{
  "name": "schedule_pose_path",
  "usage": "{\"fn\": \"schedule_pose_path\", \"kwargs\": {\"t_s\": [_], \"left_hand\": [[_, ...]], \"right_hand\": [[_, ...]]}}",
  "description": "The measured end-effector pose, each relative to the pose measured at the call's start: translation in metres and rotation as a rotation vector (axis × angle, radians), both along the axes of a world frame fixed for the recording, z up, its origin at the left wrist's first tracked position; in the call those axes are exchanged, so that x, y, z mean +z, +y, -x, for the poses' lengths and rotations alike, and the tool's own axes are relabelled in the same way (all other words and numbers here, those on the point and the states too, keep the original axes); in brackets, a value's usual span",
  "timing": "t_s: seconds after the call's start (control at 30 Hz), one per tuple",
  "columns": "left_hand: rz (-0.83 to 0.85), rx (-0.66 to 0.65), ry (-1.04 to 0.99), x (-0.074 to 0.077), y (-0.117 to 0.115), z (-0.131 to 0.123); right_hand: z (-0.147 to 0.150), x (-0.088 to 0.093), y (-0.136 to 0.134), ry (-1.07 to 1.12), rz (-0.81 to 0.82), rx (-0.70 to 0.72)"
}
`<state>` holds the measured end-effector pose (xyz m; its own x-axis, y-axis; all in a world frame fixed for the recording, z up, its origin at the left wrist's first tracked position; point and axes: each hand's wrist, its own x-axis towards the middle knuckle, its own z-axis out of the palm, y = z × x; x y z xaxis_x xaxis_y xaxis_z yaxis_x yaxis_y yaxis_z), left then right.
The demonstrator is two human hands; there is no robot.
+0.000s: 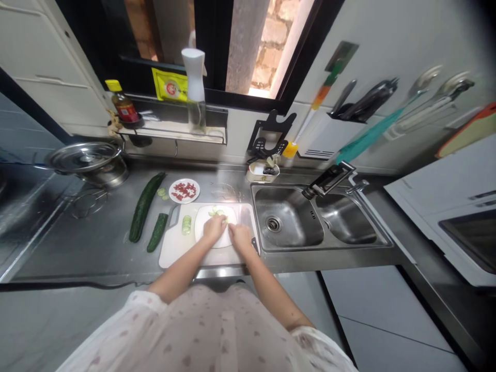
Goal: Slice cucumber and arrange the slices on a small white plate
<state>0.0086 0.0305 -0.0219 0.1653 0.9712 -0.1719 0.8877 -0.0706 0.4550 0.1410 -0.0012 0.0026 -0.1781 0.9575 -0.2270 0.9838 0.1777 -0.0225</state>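
Note:
Over a white plate (pixel 200 221) my left hand (pixel 214 229) and my right hand (pixel 241 237) come together with pinched fingers. A pale green cucumber slice (pixel 226 220) shows between the fingertips, partly hidden by them. Several cucumber slices (pixel 216 211) lie at the plate's far side. The plate rests on a white cutting board (pixel 174 252), where a short row of overlapping slices (pixel 186 225) sits left of the plate. Beyond the board's left edge are a cut piece of cucumber (pixel 157 233) and a long whole cucumber (pixel 146 207).
A small plate of red chopped pieces (pixel 184 191) stands behind the board. To the right is a double sink (pixel 289 216) with a black faucet (pixel 329 179). A lidded steel pot (pixel 95 164) is at the back left. A wall shelf (pixel 170 135) holds bottles.

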Motion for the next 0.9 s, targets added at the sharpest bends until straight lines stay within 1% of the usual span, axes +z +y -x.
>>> {"fn": "schedule_pose_path", "kwargs": {"t_s": [0.13, 0.23, 0.37, 0.63, 0.9], "left_hand": [[-0.003, 0.004, -0.004, -0.0002, 0.0015, -0.0011], [-0.002, 0.007, -0.018, 0.0012, 0.0015, -0.0015], [-0.001, 0.015, -0.027, 0.0033, 0.0014, -0.0019], [0.003, 0.005, -0.027, 0.0027, 0.0025, -0.0022], [0.021, 0.016, -0.050, 0.0030, 0.0029, -0.0020]], "right_hand": [[-0.0003, -0.0030, 0.0003, 0.017, -0.012, -0.012], [-0.0027, -0.0070, -0.0025, 0.054, -0.053, -0.015], [-0.0055, -0.0102, -0.0067, 0.070, -0.085, -0.057], [-0.0029, -0.0058, -0.0045, 0.059, -0.028, -0.079], [-0.0023, -0.0013, -0.0061, 0.076, -0.038, -0.080]]}}
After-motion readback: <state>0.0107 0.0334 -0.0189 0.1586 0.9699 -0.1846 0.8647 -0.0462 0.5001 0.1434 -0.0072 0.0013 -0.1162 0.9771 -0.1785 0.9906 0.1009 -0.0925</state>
